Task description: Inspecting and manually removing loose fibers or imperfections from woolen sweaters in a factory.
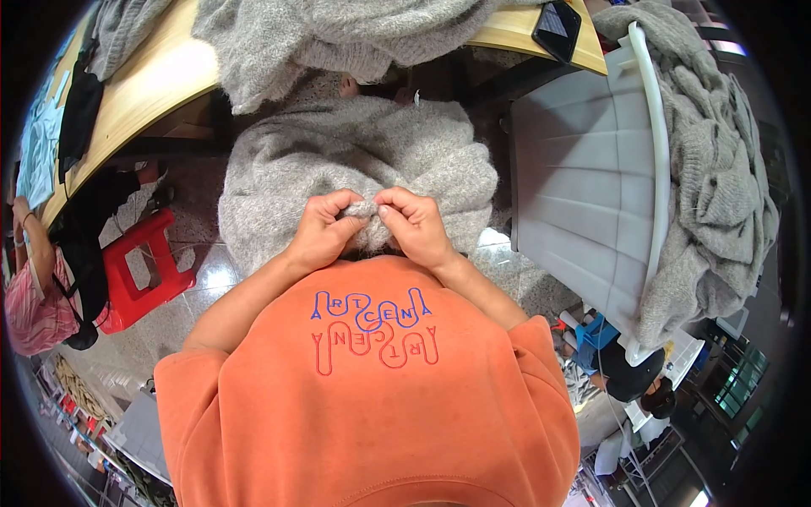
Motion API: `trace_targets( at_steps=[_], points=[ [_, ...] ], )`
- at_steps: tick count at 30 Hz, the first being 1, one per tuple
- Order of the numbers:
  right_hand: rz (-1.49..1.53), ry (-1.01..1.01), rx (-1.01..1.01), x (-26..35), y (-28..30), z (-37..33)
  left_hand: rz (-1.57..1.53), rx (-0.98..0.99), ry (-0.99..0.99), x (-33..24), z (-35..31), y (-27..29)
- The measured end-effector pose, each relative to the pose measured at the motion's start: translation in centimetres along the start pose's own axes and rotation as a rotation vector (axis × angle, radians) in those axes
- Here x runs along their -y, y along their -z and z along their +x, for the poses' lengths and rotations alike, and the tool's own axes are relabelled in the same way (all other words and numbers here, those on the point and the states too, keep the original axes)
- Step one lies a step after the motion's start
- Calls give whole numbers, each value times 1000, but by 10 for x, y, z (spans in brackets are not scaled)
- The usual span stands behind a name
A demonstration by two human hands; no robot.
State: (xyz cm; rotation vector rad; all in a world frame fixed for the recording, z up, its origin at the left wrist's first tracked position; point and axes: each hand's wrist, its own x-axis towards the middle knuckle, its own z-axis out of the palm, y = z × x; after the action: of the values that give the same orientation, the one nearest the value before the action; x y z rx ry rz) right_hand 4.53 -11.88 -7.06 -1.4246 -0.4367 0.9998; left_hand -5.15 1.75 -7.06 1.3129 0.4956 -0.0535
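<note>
left hand (325, 226): i saw it closed, its fingers pinched on a fold of the grey knitted garment (363, 160), close against the chest of the orange shirt (372, 397).
right hand (416, 225): also closed, fingertips clamped on the same fold, just beside the left hand, the thumbs nearly touching.
grey knitted garment: it lay across my lap, spreading away from the hands toward the wooden table (160, 84); the pinched bit was its near edge.
landmark: i took the wooden table as reference. a second grey knit (338, 34) hung over its near edge, above the one in my lap.
phone (557, 28): dark, flat on the table's right end.
plastic bin (583, 203): grey, right of the garment and below the table's right end, with more grey knitwear (718, 186) heaped over its rim.
red stool (139, 262): on the floor left of the garment, under the table's left side.
risk: as i judged it, two tight pinches so close together could stretch or snag the loose yarn if pulled apart hard; the garment's far part might also slide off the lap to the floor.
</note>
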Motion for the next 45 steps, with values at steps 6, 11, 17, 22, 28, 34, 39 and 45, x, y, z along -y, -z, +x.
trace_targets(
  at_steps=[6, 11, 17, 22, 28, 34, 39, 45],
  points=[
    [-356, 434, -116, -9, -9, -1, -57, -6, 101, -13, 1, -1],
    [-125, 159, -189, -7, -8, -2, 43, 7, -83, -1, 9, 1],
    [-425, 416, -85, 2, -3, -2, 103, -2, -162, -3, 5, -1],
    [-229, 287, -40, -11, -3, 2, 130, 19, -127, 0, 5, 5],
    [8, 133, -49, -17, -3, 3, 68, 105, -50, -3, 6, 6],
    [-6, 69, -115, -16, -6, 4, 245, -176, -275, -7, 5, -10],
    [-147, 154, -149, -14, -12, 4, 499, -157, -279, -3, 7, -5],
    [-347, 215, -147, -11, -17, 1, 277, -95, -143, 3, 9, -2]
  ],
)
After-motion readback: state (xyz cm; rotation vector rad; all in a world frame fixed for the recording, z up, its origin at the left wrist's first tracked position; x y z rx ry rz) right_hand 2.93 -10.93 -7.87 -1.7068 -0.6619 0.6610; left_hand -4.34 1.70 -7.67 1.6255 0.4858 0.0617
